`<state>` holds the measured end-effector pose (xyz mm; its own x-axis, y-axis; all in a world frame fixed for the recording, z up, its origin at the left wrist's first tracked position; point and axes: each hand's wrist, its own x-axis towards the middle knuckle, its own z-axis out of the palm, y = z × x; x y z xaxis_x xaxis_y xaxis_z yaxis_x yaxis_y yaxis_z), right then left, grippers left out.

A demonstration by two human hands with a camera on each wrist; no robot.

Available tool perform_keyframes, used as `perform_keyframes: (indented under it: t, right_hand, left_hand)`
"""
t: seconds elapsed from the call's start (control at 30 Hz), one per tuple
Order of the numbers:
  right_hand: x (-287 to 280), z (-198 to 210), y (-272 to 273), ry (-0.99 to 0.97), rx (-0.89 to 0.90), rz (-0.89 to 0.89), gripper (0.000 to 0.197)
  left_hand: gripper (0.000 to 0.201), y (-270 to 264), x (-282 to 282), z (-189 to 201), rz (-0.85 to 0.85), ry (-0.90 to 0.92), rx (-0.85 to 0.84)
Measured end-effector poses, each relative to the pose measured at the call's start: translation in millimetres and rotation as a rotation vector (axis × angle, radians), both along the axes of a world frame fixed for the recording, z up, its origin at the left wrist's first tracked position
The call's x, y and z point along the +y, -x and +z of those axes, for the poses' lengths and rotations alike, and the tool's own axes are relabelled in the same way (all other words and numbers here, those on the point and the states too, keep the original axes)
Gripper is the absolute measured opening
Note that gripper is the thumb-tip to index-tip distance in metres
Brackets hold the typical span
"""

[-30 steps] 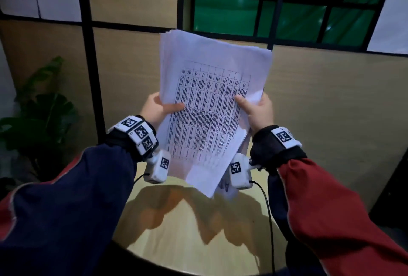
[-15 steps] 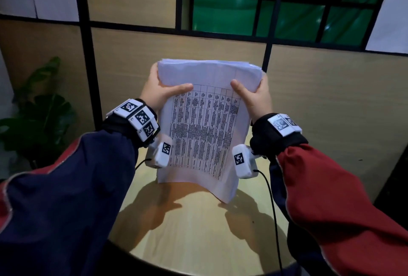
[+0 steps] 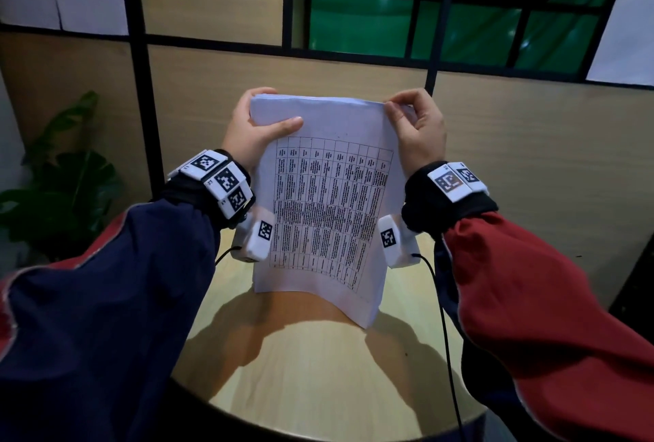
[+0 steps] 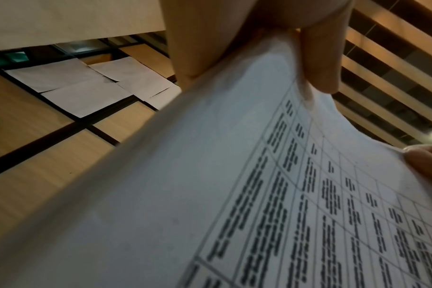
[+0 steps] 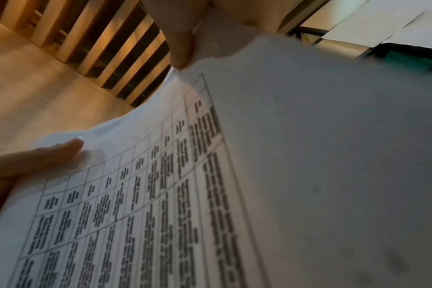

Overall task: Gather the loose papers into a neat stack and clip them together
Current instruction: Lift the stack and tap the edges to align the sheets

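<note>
Stack of white printed papers [image 3: 329, 201], top sheet carrying a black-lined table of dense text, is held upright over a round light-wood table [image 3: 318, 381] — lower edge touching or just above the tabletop, contact cannot be told. The stack's upper left corner is gripped by the left hand [image 3: 253, 130]: thumb is laid flat across the front of the top sheet, fingers are curled behind the stack. The upper right corner is pinched by the right hand [image 3: 417, 126], thumb and fingertips closed on the paper edge. In the left wrist view the left thumb [image 4: 318, 64] is seen pressed on the blank top margin, with a fingertip of the other hand at the far edge. In the right wrist view the right thumb [image 5: 181, 44] is seen nipping the corner, sheets slightly bowed. Lower right corner of the stack hangs lower than the left — edges not fully squared there. A navy sleeve [image 3: 106, 300] is worn on the left arm, a red sleeve [image 3: 548, 300] on the right; white marker-tagged wrist bands are strapped on both. Behind, a tan wood-panel partition [image 3: 531, 158] with black framing is seen, with a green leafy plant [image 3: 63, 187] at left.
</note>
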<state>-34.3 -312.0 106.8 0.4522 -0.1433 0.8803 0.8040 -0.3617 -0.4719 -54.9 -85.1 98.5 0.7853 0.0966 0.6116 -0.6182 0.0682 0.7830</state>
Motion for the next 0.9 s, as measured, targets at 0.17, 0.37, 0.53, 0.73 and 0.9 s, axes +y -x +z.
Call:
perform_keyframes:
  t: [0.17,0.37,0.53,0.73,0.9]
  right_hand:
    - [1.9,-2.9,-2.1,0.024,-0.061,-0.049,0.007]
    - [2.4,-0.2,-2.9,0.024,-0.010,-0.145,0.013]
    - [2.1,3.6,2.6,-0.001,0.015,-0.216,0.059]
    - [1.1,-30.1,8.7,-0.231,0.195,0.118,0.077]
    - [2.7,-81.4,17.4,-0.167,0.506,0.225,0.035]
  left_hand:
    - [0.045,0.2,2.6,-1.5,0.004,0.030,-0.016]
    - [0.043,-5.0,5.9,-2.8,0.049,0.008,-0.034]
    - [0.038,-5.6,5.0,-2.3,0.046,0.054,-0.050]
    - [0.087,-4.8,12.7,-17.2,-0.109,-0.025,0.110]
    - [0.084,-9.3,9.0,-46.5,-0.067,-0.174,0.256]
